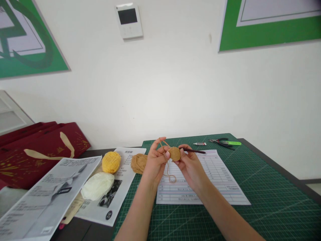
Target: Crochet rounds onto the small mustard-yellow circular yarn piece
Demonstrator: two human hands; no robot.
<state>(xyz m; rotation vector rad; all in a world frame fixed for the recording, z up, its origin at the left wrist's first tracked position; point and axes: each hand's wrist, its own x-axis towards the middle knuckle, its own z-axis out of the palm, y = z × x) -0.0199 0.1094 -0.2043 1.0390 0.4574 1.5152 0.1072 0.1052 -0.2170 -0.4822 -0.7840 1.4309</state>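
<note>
Between my two hands is a small round tan crochet piece (175,154), held above a printed sheet. My left hand (158,156) pinches its left edge, with tan yarn (164,142) running over the raised index finger. A loose loop of that yarn hangs below onto the paper. My right hand (188,164) grips a dark crochet hook (198,151) and steadies the right side of the piece; the hook's tip is hidden at the piece. Left of my left wrist lies a ball of tan yarn (138,163), partly covered by the hand.
A green cutting mat (271,207) covers the table under the printed sheet (220,180). Pliers (220,142), a green-handled tool (233,143) and a small tube (200,144) lie at the back right. Yellow yarn (111,162), white yarn (97,186), papers and red bags (47,147) are at left.
</note>
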